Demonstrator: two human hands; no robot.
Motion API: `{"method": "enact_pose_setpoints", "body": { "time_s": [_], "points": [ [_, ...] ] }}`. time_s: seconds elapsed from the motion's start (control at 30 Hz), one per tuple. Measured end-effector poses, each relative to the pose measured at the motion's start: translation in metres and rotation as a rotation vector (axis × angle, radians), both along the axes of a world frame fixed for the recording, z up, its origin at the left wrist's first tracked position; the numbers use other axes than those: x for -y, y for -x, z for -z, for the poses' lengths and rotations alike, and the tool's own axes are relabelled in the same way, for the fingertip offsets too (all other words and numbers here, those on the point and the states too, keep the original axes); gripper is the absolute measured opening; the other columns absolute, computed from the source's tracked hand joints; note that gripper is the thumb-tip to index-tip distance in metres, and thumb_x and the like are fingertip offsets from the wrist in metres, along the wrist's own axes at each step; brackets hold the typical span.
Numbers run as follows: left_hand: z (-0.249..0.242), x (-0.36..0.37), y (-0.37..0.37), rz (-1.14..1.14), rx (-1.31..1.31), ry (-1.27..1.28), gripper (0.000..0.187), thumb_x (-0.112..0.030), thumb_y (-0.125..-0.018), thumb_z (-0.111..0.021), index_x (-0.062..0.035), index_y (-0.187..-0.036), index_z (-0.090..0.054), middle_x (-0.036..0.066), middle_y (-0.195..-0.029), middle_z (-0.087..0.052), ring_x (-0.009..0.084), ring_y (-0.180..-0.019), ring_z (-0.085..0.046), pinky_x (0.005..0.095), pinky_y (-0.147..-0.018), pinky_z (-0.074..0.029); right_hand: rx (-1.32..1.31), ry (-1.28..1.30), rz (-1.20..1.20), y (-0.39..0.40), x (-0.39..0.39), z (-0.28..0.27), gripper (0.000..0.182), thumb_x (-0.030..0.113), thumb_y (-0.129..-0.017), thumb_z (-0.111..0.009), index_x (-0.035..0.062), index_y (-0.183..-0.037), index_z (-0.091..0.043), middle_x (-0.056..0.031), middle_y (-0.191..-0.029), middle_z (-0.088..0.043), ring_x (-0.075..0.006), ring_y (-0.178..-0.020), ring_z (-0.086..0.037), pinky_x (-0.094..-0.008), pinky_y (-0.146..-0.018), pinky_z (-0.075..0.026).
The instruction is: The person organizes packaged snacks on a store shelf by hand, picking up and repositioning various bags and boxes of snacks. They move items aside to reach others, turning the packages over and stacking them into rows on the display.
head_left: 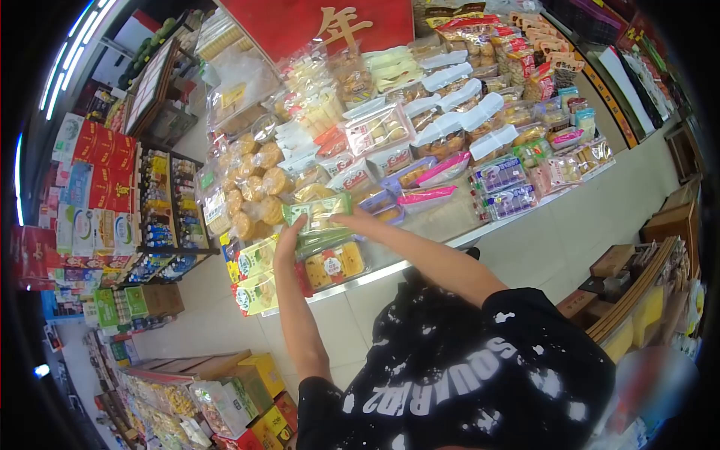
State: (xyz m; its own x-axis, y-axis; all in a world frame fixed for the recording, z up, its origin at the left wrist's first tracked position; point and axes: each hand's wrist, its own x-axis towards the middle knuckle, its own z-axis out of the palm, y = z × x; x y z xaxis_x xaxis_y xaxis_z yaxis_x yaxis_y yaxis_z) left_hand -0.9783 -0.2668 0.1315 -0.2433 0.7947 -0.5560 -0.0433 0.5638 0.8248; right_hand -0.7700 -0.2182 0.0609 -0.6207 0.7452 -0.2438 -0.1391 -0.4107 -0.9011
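A green packet (pixel 321 212) with a clear window is held between my two hands, above the near edge of the display table. My left hand (pixel 291 231) grips its left end, with the thumb on top. At its right end my right hand (pixel 349 219) pinches the edge. Another green packet (pixel 319 240) lies partly under it. Just below are a tray of yellow pastries (pixel 334 265) and green-and-white boxes (pixel 257 276). Bagged round biscuits (pixel 259 184) sit to the left, and pink packets (pixel 427 195) to the right.
The display table (pixel 450 226) carries many packaged snacks, with a red sign (pixel 322 26) behind them. Drink shelves (pixel 169 202) stand to the left. Cartons (pixel 262 382) are at the lower left, and a wooden counter (pixel 630 289) is at the right.
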Motion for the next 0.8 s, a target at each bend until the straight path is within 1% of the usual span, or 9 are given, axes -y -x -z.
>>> {"method": "enact_pose_setpoints", "body": {
  "time_s": [0.1, 0.23, 0.3, 0.37, 0.47, 0.57, 0.67, 0.73, 0.8],
  "points": [
    [-0.046, 0.018, -0.048, -0.09, -0.107, -0.079, 0.071, -0.038, -0.088, -0.069, 0.0047, -0.139, -0.043, 0.017, -0.133, -0.056, 0.0282, -0.117, -0.057, 0.0357, -0.098, -0.044, 0.1, 0.007, 0.05, -0.03, 0.007, -0.015, 0.072, 0.032, -0.088, -0.07, 0.0038, -0.146, -0.039, -0.0126, -0.139, -0.053, -0.0225, -0.128, -0.049, -0.0353, -0.106, -0.039],
    [-0.05, 0.051, -0.114, 0.029, -0.361, -0.099, 0.077, -0.041, -0.091, -0.066, 0.0066, -0.143, -0.035, 0.023, -0.133, -0.053, 0.0311, -0.125, -0.051, 0.0381, -0.104, -0.039, 0.096, 0.002, 0.018, -0.121, 0.025, -0.065, 0.075, 0.029, -0.085, -0.073, 0.0038, -0.147, -0.038, -0.0117, -0.14, -0.051, -0.0222, -0.128, -0.049, -0.0364, -0.108, -0.038],
    [0.007, 0.071, -0.147, 0.041, -0.321, -0.266, 0.078, -0.045, -0.09, -0.067, 0.008, -0.14, -0.037, 0.025, -0.13, -0.053, 0.033, -0.12, -0.054, 0.0401, -0.102, -0.041, 0.128, 0.028, 0.013, -0.164, 0.041, -0.049, 0.073, 0.025, -0.086, -0.073, 0.0035, -0.147, -0.037, -0.0109, -0.14, -0.051, -0.0208, -0.127, -0.049, -0.0359, -0.108, -0.038],
    [0.046, 0.081, -0.174, 0.094, -0.307, -0.278, 0.077, -0.046, -0.089, -0.068, 0.0061, -0.139, -0.039, 0.022, -0.129, -0.057, 0.0285, -0.117, -0.058, 0.0387, -0.098, -0.046, 0.154, 0.092, 0.005, -0.199, 0.058, -0.015, 0.071, 0.023, -0.087, -0.072, 0.0031, -0.146, -0.038, -0.0109, -0.139, -0.052, -0.02, -0.126, -0.049, -0.0353, -0.107, -0.039],
    [0.068, 0.086, -0.199, 0.111, -0.22, -0.145, 0.075, -0.045, -0.089, -0.069, 0.0085, -0.134, -0.042, 0.026, -0.126, -0.056, 0.0337, -0.115, -0.058, 0.0406, -0.099, -0.044, 0.208, 0.129, -0.015, -0.219, 0.066, 0.023, 0.066, 0.023, -0.088, -0.069, 0.0019, -0.143, -0.042, -0.0104, -0.136, -0.054, -0.0193, -0.124, -0.05, -0.0346, -0.105, -0.04],
    [0.106, 0.082, -0.19, 0.097, -0.208, -0.053, 0.072, -0.043, -0.089, -0.07, 0.006, -0.134, -0.044, 0.021, -0.125, -0.059, 0.0297, -0.113, -0.059, 0.0393, -0.098, -0.046, 0.264, 0.076, -0.055, -0.212, 0.057, 0.033, 0.06, 0.023, -0.089, -0.067, 0.001, -0.141, -0.046, -0.01, -0.133, -0.055, -0.0193, -0.122, -0.051, -0.034, -0.103, -0.04],
    [0.127, 0.083, -0.176, 0.043, -0.23, -0.201, 0.069, -0.035, -0.088, -0.071, 0.0067, -0.136, -0.043, 0.022, -0.125, -0.058, 0.0306, -0.116, -0.058, 0.0391, -0.099, -0.045, 0.322, -0.039, -0.148, -0.192, 0.049, 0.044, 0.062, 0.023, -0.087, -0.067, 0.0011, -0.141, -0.045, -0.0112, -0.133, -0.055, -0.021, -0.122, -0.051, -0.0347, -0.104, -0.04],
    [0.095, 0.092, -0.177, 0.084, -0.346, -0.297, 0.068, -0.032, -0.088, -0.071, 0.0068, -0.136, -0.042, 0.024, -0.129, -0.056, 0.0316, -0.12, -0.056, 0.0394, -0.101, -0.043, 0.362, -0.103, -0.191, -0.183, 0.041, 0.056, 0.065, 0.023, -0.086, -0.066, 0.001, -0.142, -0.042, -0.0121, -0.133, -0.055, -0.0221, -0.123, -0.05, -0.0355, -0.105, -0.04],
    [0.055, 0.104, -0.182, 0.129, -0.45, -0.395, 0.067, -0.028, -0.088, -0.07, 0.007, -0.137, -0.042, 0.025, -0.132, -0.054, 0.0325, -0.124, -0.053, 0.0397, -0.103, -0.041, 0.211, 0.03, -0.194, -0.177, 0.041, 0.073, 0.069, 0.023, -0.086, -0.066, -0.0004, -0.144, -0.038, -0.0136, -0.137, -0.052, -0.0232, -0.125, -0.048, -0.0353, -0.106, -0.038]
  ]
}}
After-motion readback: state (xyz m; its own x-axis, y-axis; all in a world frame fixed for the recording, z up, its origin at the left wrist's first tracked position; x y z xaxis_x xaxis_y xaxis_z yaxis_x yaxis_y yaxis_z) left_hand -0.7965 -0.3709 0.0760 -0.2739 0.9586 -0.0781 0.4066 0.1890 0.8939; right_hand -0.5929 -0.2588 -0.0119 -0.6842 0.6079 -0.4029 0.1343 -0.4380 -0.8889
